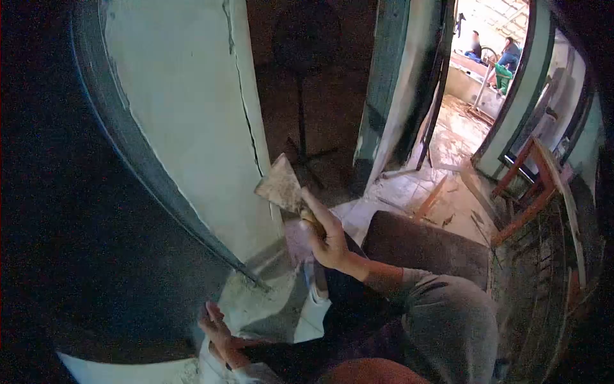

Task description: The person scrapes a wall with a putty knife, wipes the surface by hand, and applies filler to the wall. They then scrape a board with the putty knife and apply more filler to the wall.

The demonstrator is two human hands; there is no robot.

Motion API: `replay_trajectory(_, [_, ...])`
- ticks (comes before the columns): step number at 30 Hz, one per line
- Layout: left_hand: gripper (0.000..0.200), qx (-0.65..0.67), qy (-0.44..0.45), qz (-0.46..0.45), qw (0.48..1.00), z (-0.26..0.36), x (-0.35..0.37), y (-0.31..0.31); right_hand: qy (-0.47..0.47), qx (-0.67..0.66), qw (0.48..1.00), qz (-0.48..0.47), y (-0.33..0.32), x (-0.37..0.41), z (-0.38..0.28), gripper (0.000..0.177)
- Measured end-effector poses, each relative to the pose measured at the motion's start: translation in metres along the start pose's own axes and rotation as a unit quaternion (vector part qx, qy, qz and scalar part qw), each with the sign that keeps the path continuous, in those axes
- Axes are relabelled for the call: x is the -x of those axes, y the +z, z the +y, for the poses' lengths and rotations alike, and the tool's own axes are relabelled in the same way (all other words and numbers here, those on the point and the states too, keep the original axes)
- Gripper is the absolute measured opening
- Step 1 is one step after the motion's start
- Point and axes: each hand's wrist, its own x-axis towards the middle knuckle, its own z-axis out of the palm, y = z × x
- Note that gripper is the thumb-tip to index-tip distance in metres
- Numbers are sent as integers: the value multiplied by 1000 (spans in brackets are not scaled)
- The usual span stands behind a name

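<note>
A scraper with a wide, stained blade (280,184) is held up by my right hand (327,237), whose fingers wrap round its handle. The blade points up and left, in front of the lower edge of a pale wall section (185,96) with a long dark crack near its right side. Lower down, my left hand (217,329) is raised near the pale floor, away from the scraper. Its fingers are dim and blurred, so whether they are closed or hold anything is unclear.
A dark stand fan (302,96) stands in the dark opening. A brown cushion-like block (425,249) lies right of my right hand. Wooden furniture (543,185) leans at the right. Debris covers the floor (448,192); beyond the doorway are two people (508,57).
</note>
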Motion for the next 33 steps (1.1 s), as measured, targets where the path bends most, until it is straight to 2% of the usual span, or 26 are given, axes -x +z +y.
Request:
replay_trajectory(1, [31,131,-54,-2,990,-11,-15,3,-8,2,1000,1,0,-12,-8,51])
replay_trajectory(3, [36,397,-158,38,903,-34,-46,7,73,11,994,-81,3,-25,-15,52])
replay_trajectory(4, [35,296,-34,-26,954,-38,-49,5,14,11,998,-58,6,-29,-9,52])
replay_trajectory(5, [35,237,22,-62,969,-45,-46,5,-45,13,998,-33,9,-34,-5,53])
replay_trajectory(6, [35,181,82,-91,976,-51,-41,5,-55,23,997,-54,7,-36,-7,52])
replay_trajectory(7, [28,277,16,-53,959,-39,-36,11,-67,28,995,-72,6,-39,-12,52])
replay_trajectory(9, [22,369,-36,-2,929,-8,-34,25,-69,32,995,-62,-2,-53,-24,51])
replay_trajectory(10, [17,319,15,30,947,10,-28,27,-69,38,995,-61,-6,-60,-31,51])
replay_trajectory(11, [14,185,158,63,968,36,-23,29,-77,18,994,-72,-8,-70,-32,51])
replay_trajectory(12, [11,49,287,133,948,62,-18,31,-89,26,994,-50,-8,-76,-32,51])
replay_trajectory(13, [9,-185,470,178,844,111,-13,31,-102,33,994,-31,-6,-85,-35,51])
replay_trajectory(15, [11,-126,547,123,818,224,6,25,-108,19,993,-44,-8,-101,-56,51])
replay_trajectory(17, [20,-108,668,165,717,300,16,27,-115,21,992,-43,-11,-114,-73,52])
replay_trajectory(19, [30,-112,748,165,634,358,14,29,-120,44,991,-28,-9,-123,-87,55])
replay_trajectory(20, [34,-157,756,120,623,388,17,30,-104,29,993,-35,-10,-124,-90,47])
replay_trajectory(21, [41,-201,763,77,609,414,16,34,-110,17,993,-35,-10,-127,-89,47])
replay_trajectory(23, [55,-247,776,-19,580,447,7,49,-184,82,980,0,-12,-129,-80,34])
replay_trajectory(26, [52,-285,782,-41,552,456,-14,75,-166,90,982,-11,-14,-133,-77,24])
replay_trajectory(27, [52,-292,784,-28,547,460,-20,80,-180,81,980,-8,-14,-140,-80,24])
replay_trajectory(29, [41,-263,775,-12,574,465,-18,84,-164,96,982,-12,-13,-145,-88,22])
replay_trajectory(30, [37,-259,795,38,547,471,-20,83,-172,89,981,-12,-11,-152,-92,22])
replay_trajectory(33, [33,-247,784,103,561,489,-29,71,-238,88,967,13,-1,-175,-105,18])
